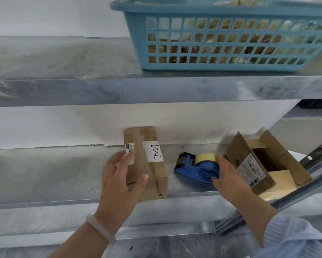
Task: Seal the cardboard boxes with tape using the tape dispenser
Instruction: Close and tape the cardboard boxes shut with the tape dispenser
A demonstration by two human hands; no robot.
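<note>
Surface: metal shelf (54,170) against white wall (44,123).
Dispenser: blue tape dispenser (195,168) with a pale yellow roll, lower centre, between two boxes.
Boxes: closed box (154,170) at its left, labelled; open box (264,161) at lower right.
Basket: blue basket (221,66), upper right; we cannot identify its contents.
Hands: our left hand (119,175) spreads wide at the closed box; our right hand (229,175) grips the tape dispenser.

left hand (122,175) splayed, extended | right hand (229,178) curled, seemingly gripping

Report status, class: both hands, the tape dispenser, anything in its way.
Status: left hand open over closed box; right hand gripping tape dispenser on shelf; open box close at right, unsealed.
</note>
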